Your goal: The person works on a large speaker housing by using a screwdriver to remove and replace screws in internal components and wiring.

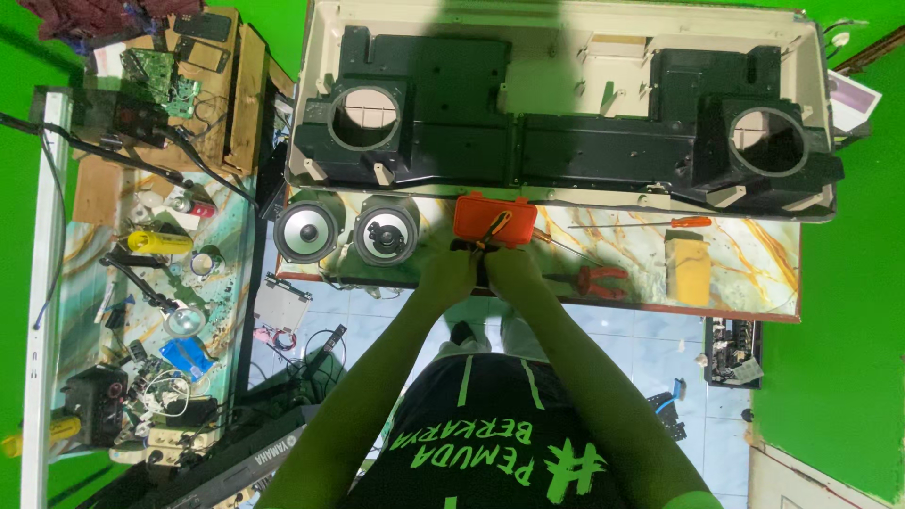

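Centrally, just below the middle of the frame, the left hand and the right hand meet at the near edge of an orange case. Both are curled around something small and dark between them, touching the case's front edge; what that thing is cannot be made out, and whether the fingers truly grip it or only rest on it is unclear. The case lies on a marble-patterned table, and a thin orange-and-black tool lies across its lid; its contents are hidden.

Filling the upper part of the frame is one large cream-coloured open housing holding black moulded frames with two round openings, one at the left and one at the right. A shadow darkens its upper middle.

Left of the case sit two round speakers, side by side and touching. Right of it lie one pair of red-handled pliers, one yellow sponge block and one long thin screwdriver with an orange handle.

At the left edge of the frame a second bench is crowded with small parts, among them a yellow can, a blue piece and a green circuit board at the upper left; most of the clutter is too small to tell apart. A keyboard is cut off at the bottom left
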